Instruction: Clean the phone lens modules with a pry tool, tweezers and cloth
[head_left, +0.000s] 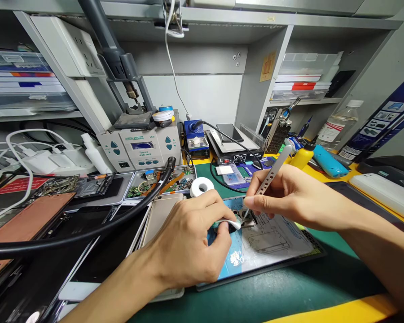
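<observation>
The left hand, fingers curled, pinched a folded white cloth. The right hand, fingers closed, gripped a slim, perforated silver metal tool.

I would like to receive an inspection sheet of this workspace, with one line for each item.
Surface: green mat with yellow edging.
Job's things: small electronic part on a blue-and-white pad; details too small to tell.
Clutter: flat dark phones and loose circuit parts at left; white roll behind the left hand.
Hands: left pinches a white cloth; right hand holds a perforated metal tool, tip down at the part.
Cables: thick black hose crosses over the phones; white cable hangs at the back.
Surroundings: grey shelving, control box, clear bottle.
</observation>
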`<action>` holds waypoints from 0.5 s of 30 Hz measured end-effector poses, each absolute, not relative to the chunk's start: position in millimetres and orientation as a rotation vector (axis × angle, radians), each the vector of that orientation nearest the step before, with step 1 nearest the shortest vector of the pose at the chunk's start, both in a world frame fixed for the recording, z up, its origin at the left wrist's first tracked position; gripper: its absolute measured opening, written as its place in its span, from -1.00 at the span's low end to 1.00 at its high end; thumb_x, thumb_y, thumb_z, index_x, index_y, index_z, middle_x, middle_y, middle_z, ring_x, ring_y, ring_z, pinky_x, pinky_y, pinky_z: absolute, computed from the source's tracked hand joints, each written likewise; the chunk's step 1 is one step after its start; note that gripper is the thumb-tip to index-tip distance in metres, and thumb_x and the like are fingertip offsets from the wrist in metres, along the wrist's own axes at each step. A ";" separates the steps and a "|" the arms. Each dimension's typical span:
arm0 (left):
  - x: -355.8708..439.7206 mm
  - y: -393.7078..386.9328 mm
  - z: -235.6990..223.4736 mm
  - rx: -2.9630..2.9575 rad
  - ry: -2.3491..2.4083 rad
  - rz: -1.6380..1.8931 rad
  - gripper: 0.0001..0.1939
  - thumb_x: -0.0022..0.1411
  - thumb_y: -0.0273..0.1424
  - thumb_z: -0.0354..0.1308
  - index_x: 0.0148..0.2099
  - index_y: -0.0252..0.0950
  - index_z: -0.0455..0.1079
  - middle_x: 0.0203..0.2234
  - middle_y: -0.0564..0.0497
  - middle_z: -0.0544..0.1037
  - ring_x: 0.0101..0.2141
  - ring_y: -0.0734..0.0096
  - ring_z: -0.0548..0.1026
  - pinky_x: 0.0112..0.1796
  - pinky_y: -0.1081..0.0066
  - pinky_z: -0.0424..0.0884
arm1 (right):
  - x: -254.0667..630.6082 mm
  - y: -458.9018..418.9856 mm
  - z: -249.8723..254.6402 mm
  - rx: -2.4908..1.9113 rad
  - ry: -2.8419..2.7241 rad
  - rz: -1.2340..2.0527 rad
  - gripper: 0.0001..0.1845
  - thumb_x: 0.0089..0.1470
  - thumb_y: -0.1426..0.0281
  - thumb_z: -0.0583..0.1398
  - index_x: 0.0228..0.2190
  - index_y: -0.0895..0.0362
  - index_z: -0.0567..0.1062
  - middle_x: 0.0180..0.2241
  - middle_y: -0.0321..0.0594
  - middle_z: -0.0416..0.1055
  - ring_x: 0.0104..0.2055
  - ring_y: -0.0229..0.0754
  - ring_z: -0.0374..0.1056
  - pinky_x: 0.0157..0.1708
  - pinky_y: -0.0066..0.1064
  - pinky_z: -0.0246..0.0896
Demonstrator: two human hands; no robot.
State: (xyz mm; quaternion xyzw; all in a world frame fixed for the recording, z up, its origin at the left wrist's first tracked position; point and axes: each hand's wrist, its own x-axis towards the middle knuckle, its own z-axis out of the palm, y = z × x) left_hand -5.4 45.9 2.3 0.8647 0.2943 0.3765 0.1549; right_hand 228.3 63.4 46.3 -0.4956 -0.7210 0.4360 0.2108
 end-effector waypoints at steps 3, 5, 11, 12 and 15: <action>-5.1 45.3 2.8 2.476 0.846 1.078 -0.80 0.23 -0.58 0.09 -0.24 -0.36 0.56 -0.40 -0.01 0.51 -0.45 0.43 0.49 -0.41 0.39 0.38 | 226.6 62.7 47.7 -1.378 -2.007 1.206 -0.71 0.09 0.12 0.35 -0.44 0.08 0.53 -0.56 -0.34 0.30 -0.51 -0.22 0.17 -0.50 -0.37 0.08; -5.1 45.0 2.8 2.479 0.850 1.075 -0.80 0.23 -0.58 0.09 -0.24 -0.35 0.56 -0.39 -0.01 0.51 -0.45 0.43 0.49 -0.41 0.39 0.39 | 225.5 62.4 49.0 -1.379 -2.012 1.207 -0.70 0.08 0.12 0.35 -0.45 0.08 0.53 -0.57 -0.35 0.28 -0.53 -0.23 0.14 -0.52 -0.37 0.06; -5.9 46.1 1.5 2.479 0.839 1.080 -0.79 0.24 -0.58 0.08 -0.23 -0.36 0.56 -0.40 -0.01 0.51 -0.45 0.43 0.49 -0.42 0.39 0.39 | 226.5 61.9 50.7 -1.368 -2.017 1.225 -0.71 0.07 0.14 0.37 -0.47 0.07 0.51 -0.56 -0.35 0.28 -0.51 -0.23 0.15 -0.52 -0.38 0.04; -6.1 46.1 1.3 2.478 0.840 1.083 -0.79 0.24 -0.58 0.08 -0.23 -0.36 0.56 -0.39 -0.01 0.52 -0.45 0.43 0.49 -0.42 0.39 0.39 | 227.0 61.8 50.6 -1.366 -2.021 1.222 -0.71 0.07 0.14 0.37 -0.47 0.07 0.51 -0.56 -0.34 0.29 -0.51 -0.22 0.16 -0.51 -0.37 0.05; -6.3 45.6 1.2 2.474 0.838 1.079 -0.79 0.24 -0.58 0.09 -0.21 -0.36 0.56 -0.39 -0.01 0.52 -0.44 0.42 0.50 -0.41 0.39 0.40 | 227.7 61.4 50.3 -1.375 -2.027 1.198 -0.70 0.07 0.13 0.36 -0.47 0.08 0.52 -0.55 -0.33 0.32 -0.51 -0.22 0.17 -0.51 -0.37 0.07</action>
